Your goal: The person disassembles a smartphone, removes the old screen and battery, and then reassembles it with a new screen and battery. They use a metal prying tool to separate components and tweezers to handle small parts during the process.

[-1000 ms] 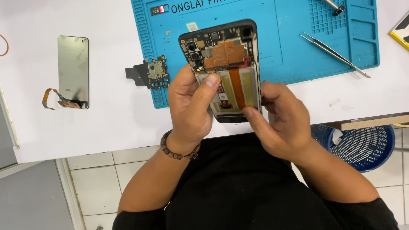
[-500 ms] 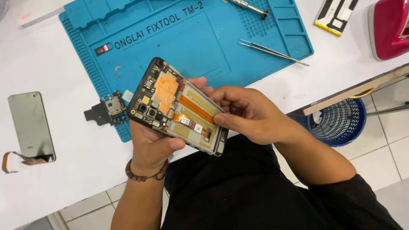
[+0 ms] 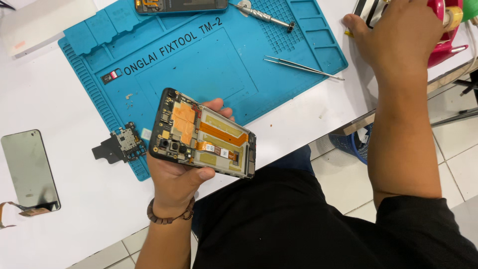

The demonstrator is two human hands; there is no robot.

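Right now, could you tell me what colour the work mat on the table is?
The work mat is bright blue, seen in the head view.

Blue ribbed mat (image 3: 209,65), orange-patched black phone (image 3: 201,133), white table (image 3: 69,194)

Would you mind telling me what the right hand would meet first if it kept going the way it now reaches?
The right hand reaches toward the table's far right corner, and the pink tape dispenser lies first in that line. It may already touch it; depth is hard to judge.

2 opened phones (image 3: 201,134); 1 mat (image 3: 199,65); 1 tweezers (image 3: 303,67); 1 screwdriver (image 3: 266,16); 1 screen panel (image 3: 30,169); 1 circuit board (image 3: 122,144).
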